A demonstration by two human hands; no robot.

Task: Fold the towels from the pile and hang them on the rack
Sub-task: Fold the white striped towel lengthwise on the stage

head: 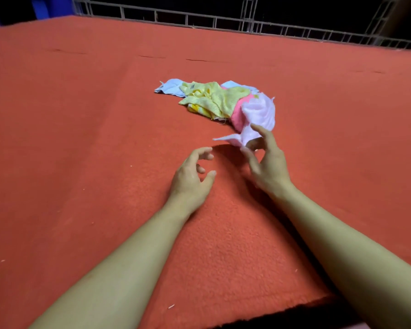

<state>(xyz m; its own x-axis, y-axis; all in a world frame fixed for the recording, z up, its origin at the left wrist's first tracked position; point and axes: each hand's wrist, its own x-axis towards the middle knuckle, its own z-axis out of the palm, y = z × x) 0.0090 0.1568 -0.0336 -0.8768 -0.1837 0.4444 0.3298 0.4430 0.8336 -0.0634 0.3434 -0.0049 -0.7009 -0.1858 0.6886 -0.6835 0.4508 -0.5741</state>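
Head view: your right hand [268, 162] pinches the pale pink towel [259, 115] at the near edge of the towel pile [214, 98]. Your left hand [192, 176], fingers loosely curled and holding nothing, hovers nearer you than the pile, over the red felt table [81, 138].

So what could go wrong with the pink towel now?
1. The right hand pinches only a corner of the light pink towel with its fingers, so it might slip out.
2. The towel's far part still touches the pile, beside the darker pink towel. Pulling may drag others along.
3. The left hand holds nothing yet, so the towel could stay bunched on the red cloth.
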